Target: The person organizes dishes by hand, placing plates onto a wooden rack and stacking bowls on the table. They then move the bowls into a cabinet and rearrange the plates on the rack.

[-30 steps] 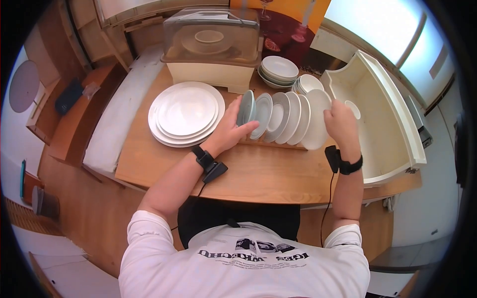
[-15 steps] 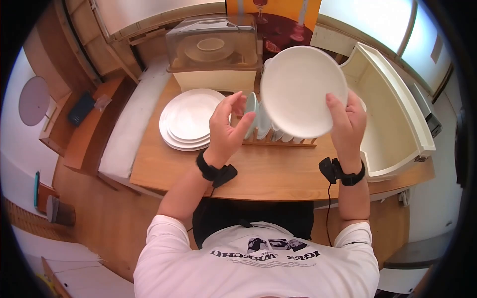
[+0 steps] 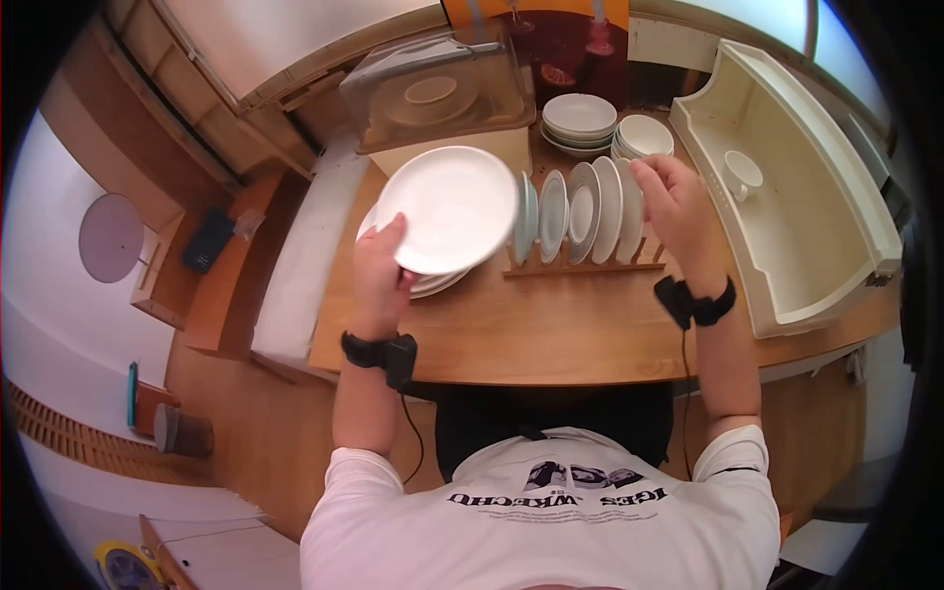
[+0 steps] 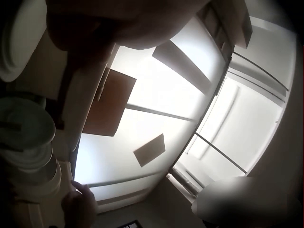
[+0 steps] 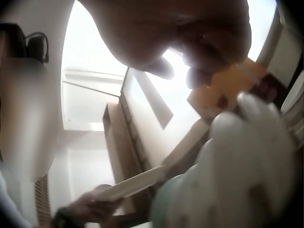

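Note:
A round white plate (image 3: 457,211) is tilted up in my left hand (image 3: 379,280), which grips its lower left rim with the thumb on the upper face. Behind and below it, a stack of larger white plates (image 3: 438,285) is partly hidden. My right hand (image 3: 678,211) is at the right end of a wooden plate rack (image 3: 590,268), its fingertips near the edge of the last white plate (image 3: 630,211). The right wrist view shows a gap between thumb and fingers, above the racked plates (image 5: 232,166). Pale green plates (image 3: 525,216) stand at the rack's left end.
Stacked bowls (image 3: 580,116) and smaller white bowls (image 3: 644,136) stand behind the rack. At the right lies a cream bin (image 3: 816,236) with a white cup (image 3: 742,174) inside. A cream box with a clear lid (image 3: 438,93) stands at the back left.
The right hand lifted a white plate from the rack's right end and passed it to the left hand. The left hand carried it left over the stack; the right hand returned to the rack.

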The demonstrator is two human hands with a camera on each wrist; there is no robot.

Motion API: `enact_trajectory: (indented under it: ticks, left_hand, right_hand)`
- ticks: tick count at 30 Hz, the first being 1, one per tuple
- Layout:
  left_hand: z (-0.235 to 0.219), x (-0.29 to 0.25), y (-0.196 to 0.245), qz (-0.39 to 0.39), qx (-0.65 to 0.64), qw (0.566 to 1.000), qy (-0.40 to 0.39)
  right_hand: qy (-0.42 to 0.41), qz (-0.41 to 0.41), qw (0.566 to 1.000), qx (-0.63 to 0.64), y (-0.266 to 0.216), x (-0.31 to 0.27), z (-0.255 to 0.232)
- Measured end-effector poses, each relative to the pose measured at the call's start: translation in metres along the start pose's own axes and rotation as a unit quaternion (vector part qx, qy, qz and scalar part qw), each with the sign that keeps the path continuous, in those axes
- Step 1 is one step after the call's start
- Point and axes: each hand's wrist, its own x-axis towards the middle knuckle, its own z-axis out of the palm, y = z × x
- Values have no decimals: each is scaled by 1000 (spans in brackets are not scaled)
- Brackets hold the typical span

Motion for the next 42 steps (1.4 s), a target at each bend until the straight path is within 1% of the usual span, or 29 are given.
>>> enact_trajectory:
  ticks: [1,3,4,7,10,13,16,19,21,25,28,31,32,34,37,39,40,42]
  left_hand:
    - [-16,6,2,-14,0,1000,19]
    - [-47,26,-7,-43,-1,997,58]
    - [-58,32,-11,-44,11,996,77]
    - [-76,45,-22,-72,41,990,114]
    - [-80,49,-30,-94,71,985,125]
    - [-79,53,-32,-109,117,979,129]
    - [-80,54,-30,-133,133,976,110]
    - [-72,50,-24,-94,222,963,120]
    - [-78,57,-29,-55,320,934,147]
    - [-80,61,-36,9,482,857,184]
    - [-79,61,-35,12,578,800,163]
    - [-97,71,-45,85,670,720,161]
    - [-102,71,-49,94,704,683,170]
    - [-67,48,-36,111,765,606,188]
    - [-21,24,-22,152,757,614,163]
    - [-10,20,-23,247,686,684,28]
    - [-6,19,-24,292,640,709,-40]
    - [1,22,-32,345,641,678,-102]
  right_hand:
    - [26,-52,995,-85,16,7,-3]
    - [13,-67,988,-139,45,16,-10]
    - [7,-74,983,-167,51,17,-12]
    - [-21,-20,992,-120,56,17,-11]
    - [-59,0,990,-126,53,13,-9]
    - [-49,-11,992,-115,59,10,-6]
    - [-38,-22,995,-91,62,5,-5]
    - [-29,-24,996,-78,66,3,-1]
    - [-36,-16,996,-78,65,2,-2]
    - [-38,-25,995,-86,61,-1,-3]
    - [-38,-38,995,-80,63,-1,-4]
    - [-42,-30,995,-85,59,-3,-5]
    - [-47,-31,994,-89,58,-3,-6]
    - [-57,-33,993,-98,56,-4,-8]
    - [-60,-27,993,-93,54,-4,-9]
    - [-65,-28,993,-93,55,-4,-8]
    - [-67,-29,993,-93,56,-4,-8]
    - [-64,-35,992,-101,54,-4,-8]
